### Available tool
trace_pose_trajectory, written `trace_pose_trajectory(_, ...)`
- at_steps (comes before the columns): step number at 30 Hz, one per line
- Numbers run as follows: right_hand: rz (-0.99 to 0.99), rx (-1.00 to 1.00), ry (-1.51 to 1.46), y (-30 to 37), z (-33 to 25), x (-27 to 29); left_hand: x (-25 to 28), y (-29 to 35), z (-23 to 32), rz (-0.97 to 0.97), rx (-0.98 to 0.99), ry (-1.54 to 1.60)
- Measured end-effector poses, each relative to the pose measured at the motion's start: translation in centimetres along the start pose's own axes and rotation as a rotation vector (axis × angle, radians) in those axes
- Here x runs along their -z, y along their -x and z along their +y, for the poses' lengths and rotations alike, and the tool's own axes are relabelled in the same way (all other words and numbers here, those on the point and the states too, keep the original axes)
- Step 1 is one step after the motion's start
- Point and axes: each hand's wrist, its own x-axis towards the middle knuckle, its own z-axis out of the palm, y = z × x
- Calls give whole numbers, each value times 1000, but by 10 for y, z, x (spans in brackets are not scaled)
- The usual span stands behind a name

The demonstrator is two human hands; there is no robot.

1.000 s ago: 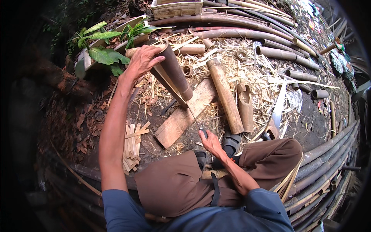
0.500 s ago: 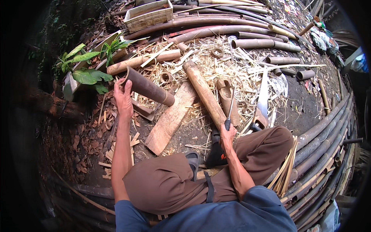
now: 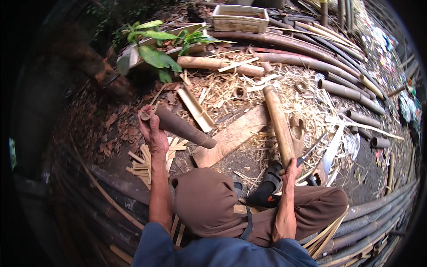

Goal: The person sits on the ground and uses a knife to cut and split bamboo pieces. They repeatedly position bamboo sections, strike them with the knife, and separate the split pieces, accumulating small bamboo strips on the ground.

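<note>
My left hand (image 3: 154, 133) is closed round the upper end of a brown bamboo tube (image 3: 183, 126). The tube slants down to the right, its far end over or on the near part of a flat wooden board (image 3: 242, 135). My right hand (image 3: 292, 171) grips a black-handled tool with a thin metal blade (image 3: 315, 146), which points away to the right. Right beside that hand is the near end of a thick, pale wooden pole (image 3: 279, 122); whether the hand touches it, I cannot tell. A split bamboo piece (image 3: 195, 109) lies beyond the tube.
A handsaw (image 3: 332, 149) lies to the right of my right hand, near a cut hollow bamboo piece (image 3: 296, 129). Shavings (image 3: 253, 93) cover the ground ahead. Long bamboo poles (image 3: 311, 64) lie at the back, before a white crate (image 3: 240, 20). Short wood strips (image 3: 141, 167) lie left.
The view has turned left. The bamboo tube has come nearer me, uncovering the split piece, and its far end has shifted along the board. The blade now leans further right.
</note>
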Motion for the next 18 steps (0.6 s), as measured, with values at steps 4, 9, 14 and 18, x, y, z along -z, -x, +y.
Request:
trace_pose_trajectory(4,-135,-25,101,16,-23,10,52,27,39,39,-82,-233)
trace_pose_trajectory(9,-328,-79,59,59,-26,-24,75,61,54,74,86,-247)
trace_pose_trajectory(14,-689,-227,-165,83,-35,-167,42,76,35,-72,166,-213)
trace_pose_trajectory(18,-978,-290,-123,123,-80,-231,8,78,30,-203,-11,-317)
